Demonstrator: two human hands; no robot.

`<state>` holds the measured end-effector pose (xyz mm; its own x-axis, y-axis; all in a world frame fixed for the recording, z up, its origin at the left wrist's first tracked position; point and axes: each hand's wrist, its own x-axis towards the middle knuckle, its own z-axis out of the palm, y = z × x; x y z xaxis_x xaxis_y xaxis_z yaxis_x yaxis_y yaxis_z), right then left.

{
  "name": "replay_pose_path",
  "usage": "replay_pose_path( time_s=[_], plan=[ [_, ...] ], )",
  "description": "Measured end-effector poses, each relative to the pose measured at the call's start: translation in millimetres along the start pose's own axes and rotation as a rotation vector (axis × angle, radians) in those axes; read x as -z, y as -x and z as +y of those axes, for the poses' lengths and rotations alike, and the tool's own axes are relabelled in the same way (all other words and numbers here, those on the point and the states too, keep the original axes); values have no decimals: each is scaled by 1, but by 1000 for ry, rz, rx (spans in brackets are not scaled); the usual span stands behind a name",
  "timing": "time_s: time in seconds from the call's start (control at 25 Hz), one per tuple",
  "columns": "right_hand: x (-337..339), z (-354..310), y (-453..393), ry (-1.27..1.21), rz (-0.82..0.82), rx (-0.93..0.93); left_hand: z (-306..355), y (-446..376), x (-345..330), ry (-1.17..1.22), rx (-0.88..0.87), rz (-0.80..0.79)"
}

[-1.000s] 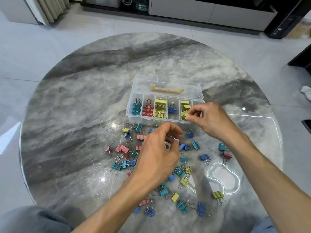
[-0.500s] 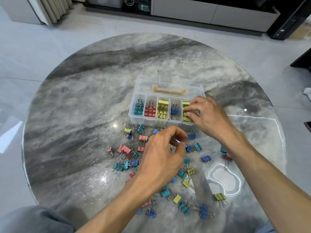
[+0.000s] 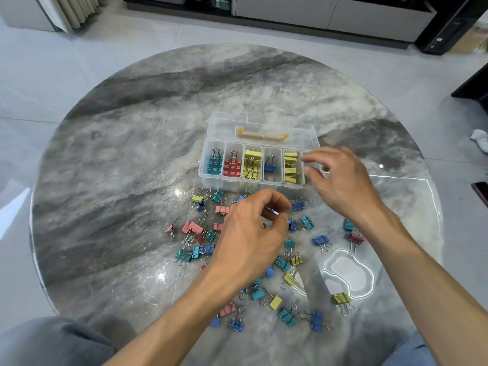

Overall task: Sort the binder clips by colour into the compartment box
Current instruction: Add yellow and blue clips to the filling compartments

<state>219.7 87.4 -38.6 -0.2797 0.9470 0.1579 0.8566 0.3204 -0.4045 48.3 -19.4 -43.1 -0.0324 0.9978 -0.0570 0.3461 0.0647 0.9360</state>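
Teal, red, yellow and blue binder clips (image 3: pixel 291 166) fill five slots of the compartment box (image 3: pixel 260 165), yet dozens lie loose on the marble surface (image 3: pixel 132 180); left hand (image 3: pixel 248 239) fingers pinch a blue clip (image 3: pixel 272 211), right hand (image 3: pixel 340 180) hovers empty, fingers relaxed.

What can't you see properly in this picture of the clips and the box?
- Head view: the clips under the left hand are hidden by it.
- The box's rightmost compartment is covered by the right hand, so what it holds is unclear.
- Whatever the left hand's fingers pinch is too small; only a blue sliver shows.
- Whether the right hand holds anything cannot be told.
- The cabinets along the top edge are cut off.
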Motion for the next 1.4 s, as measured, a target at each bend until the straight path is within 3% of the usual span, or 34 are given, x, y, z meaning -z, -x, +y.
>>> replay_pose_path(
  time_s=[0.08, 0.12, 0.24, 0.32, 0.52, 0.6, 0.68, 0.76, 0.96, 1.08, 1.16, 1.32, 1.4],
  plan=[
    [17, 5, 30, -168, 28, -89, -3, -3, 1, 55, 35, -1],
    [23, 7, 46, -188, -45, -133, -4, -3, 1, 71, 48, -6],
    [20, 16, 75, 38, -469, -229, -8, -2, -1, 79, 72, -19],
    [5, 19, 77, 147, -620, -238, -10, -2, -2, 79, 84, -15],
    [-4, 20, 65, 95, -462, -255, -10, -2, -4, 65, 112, -28],
    [2, 5, 68, -160, -343, -308, -9, -1, -5, 53, 109, -47],
    [6, -19, 75, -426, -120, -296, -8, -1, -7, 76, 94, -71],
    [5, -38, 80, -534, -1, -247, -8, 1, -10, 116, 66, -46],
    [9, -43, 77, -851, -13, -280, -9, -1, -5, 160, -1, 92],
    [13, -46, 78, -1023, -80, -269, -6, -5, -3, 410, 141, 75],
    [6, -48, 79, -987, -50, -284, 1, -2, -1, 616, 194, 28],
    [1, -48, 81, -888, -8, -244, 5, 0, -2, 465, 54, 44],
    [2, -47, 82, -910, -51, -194, 4, -2, 1, 490, 89, 73]
  ],
)
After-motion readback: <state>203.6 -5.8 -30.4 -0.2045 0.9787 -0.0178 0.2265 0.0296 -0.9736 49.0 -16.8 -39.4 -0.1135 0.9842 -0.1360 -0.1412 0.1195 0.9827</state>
